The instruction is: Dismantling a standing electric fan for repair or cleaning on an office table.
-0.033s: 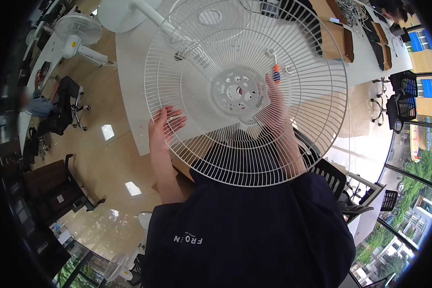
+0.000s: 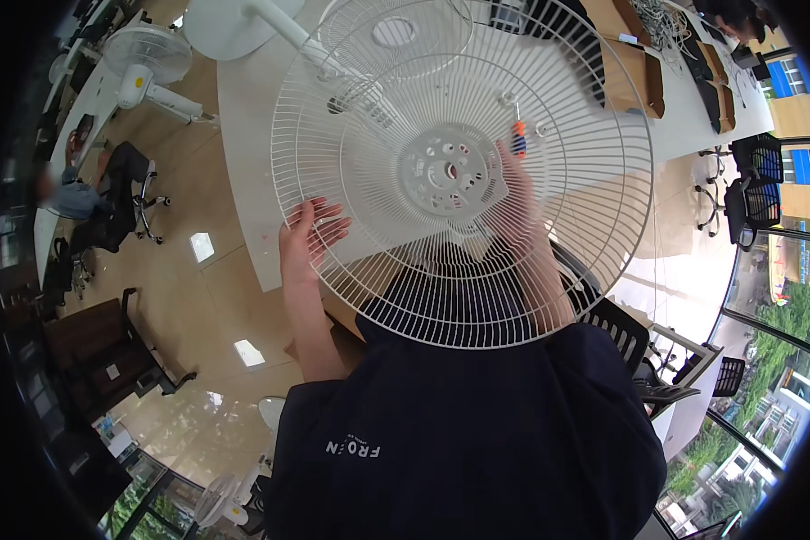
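A large round white wire fan grille [image 2: 450,171] with a slotted centre plate spans the upper middle, over the desk's near edge. My left hand [image 2: 301,252] grips its left rim, fingers curled over the wires. My right hand [image 2: 517,207] holds it from underneath, right of the centre plate, partly hidden by the wires. Through the mesh I see an orange-and-blue screwdriver [image 2: 518,139] on the white desk [image 2: 243,180], near small ring-shaped parts. A white fan base with a pole [image 2: 211,31] and another round guard [image 2: 394,31] lie beyond.
Cardboard boxes [image 2: 634,85] and tangled cables [image 2: 661,27] sit at the desk's right, near another person [image 2: 729,18]. A second fan [image 2: 139,72] and a seated person [image 2: 76,198] are at left. Office chairs [image 2: 756,193] stand around; black mesh chair backs [image 2: 616,333] are close by my right arm.
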A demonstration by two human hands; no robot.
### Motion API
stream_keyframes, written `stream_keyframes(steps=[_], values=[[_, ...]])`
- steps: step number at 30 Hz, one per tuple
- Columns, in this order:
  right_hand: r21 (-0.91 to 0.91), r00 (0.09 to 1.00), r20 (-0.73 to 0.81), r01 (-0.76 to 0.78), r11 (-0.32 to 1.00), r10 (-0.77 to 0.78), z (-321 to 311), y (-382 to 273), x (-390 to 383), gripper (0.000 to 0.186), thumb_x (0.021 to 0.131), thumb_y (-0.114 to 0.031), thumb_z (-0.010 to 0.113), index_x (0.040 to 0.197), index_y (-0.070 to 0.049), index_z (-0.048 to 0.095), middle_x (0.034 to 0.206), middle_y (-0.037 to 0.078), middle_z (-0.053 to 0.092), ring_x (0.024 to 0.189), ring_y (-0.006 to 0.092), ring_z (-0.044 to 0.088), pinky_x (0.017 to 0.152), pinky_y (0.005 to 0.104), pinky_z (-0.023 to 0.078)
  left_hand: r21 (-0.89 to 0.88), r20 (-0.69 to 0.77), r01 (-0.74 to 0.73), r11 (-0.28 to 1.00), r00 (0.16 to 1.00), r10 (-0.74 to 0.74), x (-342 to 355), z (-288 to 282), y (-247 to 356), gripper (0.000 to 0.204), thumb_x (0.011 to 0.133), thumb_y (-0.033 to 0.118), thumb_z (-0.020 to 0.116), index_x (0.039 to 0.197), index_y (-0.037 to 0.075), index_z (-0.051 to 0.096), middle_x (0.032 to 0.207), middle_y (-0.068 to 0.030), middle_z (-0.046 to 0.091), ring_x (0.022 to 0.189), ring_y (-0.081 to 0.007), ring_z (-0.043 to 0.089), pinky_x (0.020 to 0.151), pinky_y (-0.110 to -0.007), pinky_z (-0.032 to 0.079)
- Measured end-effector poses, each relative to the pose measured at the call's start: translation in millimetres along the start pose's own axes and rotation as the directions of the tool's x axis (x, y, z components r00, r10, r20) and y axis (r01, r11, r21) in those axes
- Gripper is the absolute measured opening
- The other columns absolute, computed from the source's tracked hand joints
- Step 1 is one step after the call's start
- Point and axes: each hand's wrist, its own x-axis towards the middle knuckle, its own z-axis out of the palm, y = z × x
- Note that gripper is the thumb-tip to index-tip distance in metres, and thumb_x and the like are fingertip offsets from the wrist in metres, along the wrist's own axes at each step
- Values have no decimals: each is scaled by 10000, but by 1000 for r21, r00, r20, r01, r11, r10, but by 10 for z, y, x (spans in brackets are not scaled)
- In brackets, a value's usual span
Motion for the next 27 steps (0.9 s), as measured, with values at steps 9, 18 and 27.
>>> stream_keyframes(steps=[9, 18, 27], values=[[35, 999, 33, -4, 999, 3, 6, -31, 75, 385, 934, -291, 523, 1148, 28, 553, 1064, 167, 627, 971, 249, 628, 877, 414, 532, 64, 38, -124, 990, 992, 122, -48, 126, 98, 335, 965, 286, 520, 1081, -26, 565, 943, -185, 664, 780, -282, 695, 653, -346, 585], [90, 998, 58, -5, 996, 0, -166, -96, -125, 392, 934, -299, 520, 1149, 28, 554, 1069, 166, 626, 975, 250, 626, 881, 417, 529, 105, 75, -144, 984, 988, 137, -2, 123, 96, 320, 966, 262, 521, 1059, -40, 572, 924, -192, 669, 764, -277, 697, 629, -348, 582], [145, 997, 81, 1, 989, -13, -158, 71, -369, 399, 934, -306, 517, 1150, 28, 554, 1074, 165, 625, 979, 252, 624, 885, 420, 526, 105, 71, -142, 984, 988, 135, 33, 108, 57, 320, 966, 261, 521, 1061, -39, 574, 916, -188, 669, 754, -274, 695, 633, -347, 584]])
